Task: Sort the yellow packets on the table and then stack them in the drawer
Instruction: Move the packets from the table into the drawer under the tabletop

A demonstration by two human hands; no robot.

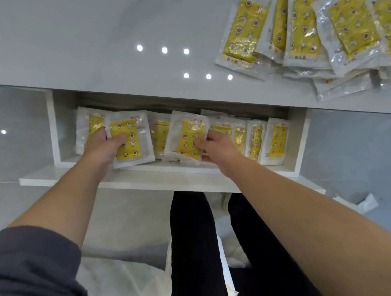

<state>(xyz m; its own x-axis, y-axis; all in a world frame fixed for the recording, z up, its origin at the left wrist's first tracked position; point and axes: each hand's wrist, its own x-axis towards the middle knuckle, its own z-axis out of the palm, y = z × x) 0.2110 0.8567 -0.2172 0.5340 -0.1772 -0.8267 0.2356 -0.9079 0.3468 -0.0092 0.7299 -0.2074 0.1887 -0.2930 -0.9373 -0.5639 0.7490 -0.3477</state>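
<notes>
The left hand (101, 144) reaches into the open drawer (146, 179) and grips a yellow packet (131, 151), thumb across its printed front and fingers tucked behind it. This gripped packet stands nearly upright, its lower edge down at the drawer's near wall. Just behind the left hand, partly hidden by it, another packet (84, 126) leans against the drawer's left end.

The right hand (217, 146) is also in the drawer and pinches a second yellow packet (184, 130), thumb on the front near its right edge and fingers curled round the back. That packet tilts a little toward the left hand and sits on top of a few others lying under it. Between the two hands a single packet (158, 136) stands on edge.

To the right of the right hand, a row of packets (275, 139) stands upright side by side, reaching to the drawer's right end.

Beyond both hands, above the drawer, lies the glossy grey table (93, 40). On it, far off to the right of the right hand, a loose pile of packets (308, 28) overlaps untidily, some hanging over the table's edge.

Below the hands, the person's dark trousers (190, 238) and a dark sleeve (26, 270) on the left arm show.
</notes>
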